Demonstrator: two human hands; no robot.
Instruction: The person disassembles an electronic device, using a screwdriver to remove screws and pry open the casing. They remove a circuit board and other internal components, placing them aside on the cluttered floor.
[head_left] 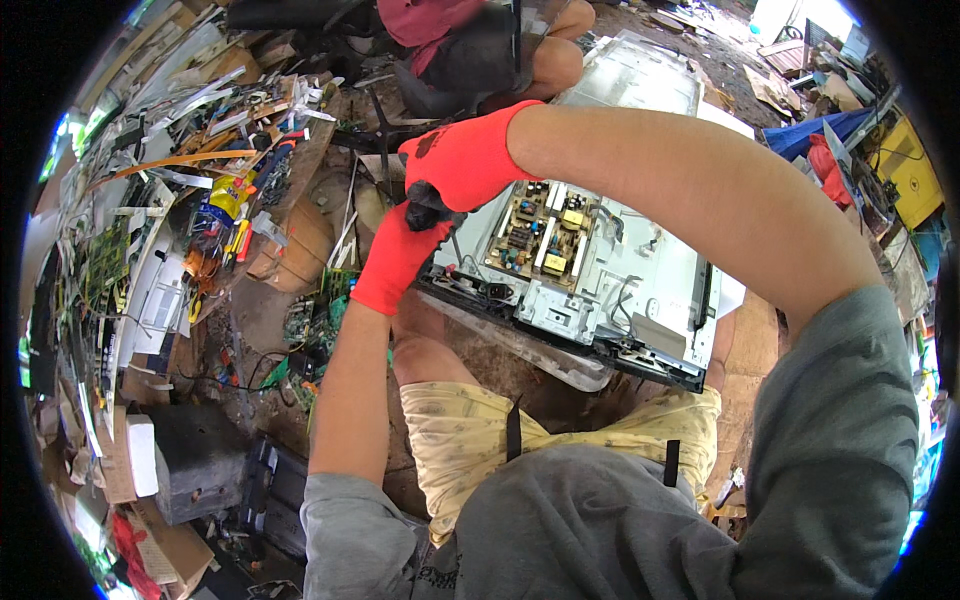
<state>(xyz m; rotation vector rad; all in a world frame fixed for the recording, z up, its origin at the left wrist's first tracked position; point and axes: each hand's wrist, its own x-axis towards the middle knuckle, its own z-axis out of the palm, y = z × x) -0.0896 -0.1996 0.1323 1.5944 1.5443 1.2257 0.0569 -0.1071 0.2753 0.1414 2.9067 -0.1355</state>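
Note:
Both of my hands wear red gloves and meet above the left edge of an opened flat-panel screen. My right hand is closed around the upper part of a black tool, whose exact kind I cannot make out. Just below it, my left hand is closed too, with its fingers against the same tool. A thin shaft seems to slant down from the hands toward the panel. On the panel's pale metal back sits a brown circuit board with yellow and white parts. A black frame strip runs along its near edge.
Scrap strips and boards pile up at the left, with coloured hand tools on them. A dark box stands lower left. Another person sits beyond my hands. A yellow case lies far right.

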